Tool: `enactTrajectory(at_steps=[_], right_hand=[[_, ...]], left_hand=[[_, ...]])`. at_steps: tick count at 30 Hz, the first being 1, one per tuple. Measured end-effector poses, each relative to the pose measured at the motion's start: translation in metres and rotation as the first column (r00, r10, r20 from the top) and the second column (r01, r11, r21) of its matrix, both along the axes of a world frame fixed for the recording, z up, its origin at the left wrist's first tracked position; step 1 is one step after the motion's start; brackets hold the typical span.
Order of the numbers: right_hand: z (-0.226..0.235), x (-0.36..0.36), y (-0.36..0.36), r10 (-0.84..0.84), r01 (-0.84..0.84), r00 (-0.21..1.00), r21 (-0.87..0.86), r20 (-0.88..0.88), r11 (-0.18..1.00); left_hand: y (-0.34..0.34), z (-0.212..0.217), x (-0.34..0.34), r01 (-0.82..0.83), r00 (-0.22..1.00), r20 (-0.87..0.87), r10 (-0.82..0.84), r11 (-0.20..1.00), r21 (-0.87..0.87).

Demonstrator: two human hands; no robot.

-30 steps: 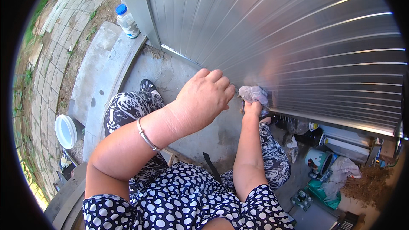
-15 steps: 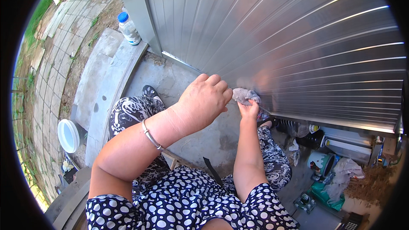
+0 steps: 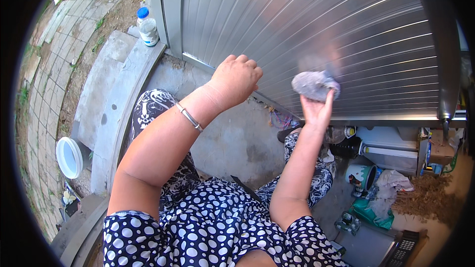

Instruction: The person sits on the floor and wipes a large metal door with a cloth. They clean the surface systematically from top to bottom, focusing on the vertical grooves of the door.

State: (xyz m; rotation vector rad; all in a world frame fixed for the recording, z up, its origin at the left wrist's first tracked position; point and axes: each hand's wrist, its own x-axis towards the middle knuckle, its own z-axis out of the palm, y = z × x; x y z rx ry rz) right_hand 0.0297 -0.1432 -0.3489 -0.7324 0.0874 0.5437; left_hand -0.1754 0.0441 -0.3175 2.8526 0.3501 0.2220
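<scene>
My right hand (image 3: 316, 111) is raised with a bunched grey cloth (image 3: 312, 85) in its fingers. The cloth is at the face of a silver ribbed metal door panel (image 3: 257, 24); whether it touches the metal I cannot tell. My left hand (image 3: 234, 81) is held up in front of the same panel, its fingers curled in and its back toward me. What is inside those fingers, if anything, is hidden. A silver bangle (image 3: 188, 116) circles the left wrist.
At left, a clear jar with a blue lid (image 3: 147, 28) stands on a concrete ledge (image 3: 106, 108), above a white bucket (image 3: 69, 157). At right, a teal bucket (image 3: 360, 177), a green bag (image 3: 373, 212) and dry brown stalks (image 3: 423, 197) crowd the floor beyond the panel.
My right hand and the cloth have moved up and right along the panel, away from my left hand. The left hand has risen slightly, still curled. The view has shifted a little.
</scene>
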Motion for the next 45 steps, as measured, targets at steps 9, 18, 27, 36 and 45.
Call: enactTrajectory(at_steps=[9, 18, 27, 36, 45], right_hand=[[0.089, 0.047, 0.009, 0.078, -0.144, 0.980, 0.376, 0.185, 0.916], [-0.069, 0.016, 0.022, 0.002, -0.005, 0.999, -0.047, -0.051, 0.999], [-0.243, 0.042, 0.032, 0.019, -0.112, 0.881, -0.169, -0.474, 0.979], [-0.346, 0.048, 0.044, 0.198, -0.259, 0.828, -0.044, -0.524, 0.965], [-0.235, 0.007, 0.050, 0.084, -0.219, 0.834, -0.188, -0.546, 0.957]], left_hand=[[0.005, 0.001, -0.004, -0.022, 0.991, -0.135, 0.012, 0.997, -0.072], [0.000, 0.007, -0.017, 0.062, 0.998, -0.022, -0.061, 0.998, 0.016], [0.001, 0.013, -0.020, 0.079, 0.985, -0.153, -0.074, 0.997, 0.023], [0.006, 0.013, -0.014, 0.118, 0.976, -0.185, -0.119, 0.993, -0.019], [0.006, 0.007, -0.019, 0.062, 0.989, -0.130, -0.066, 0.997, -0.037]])
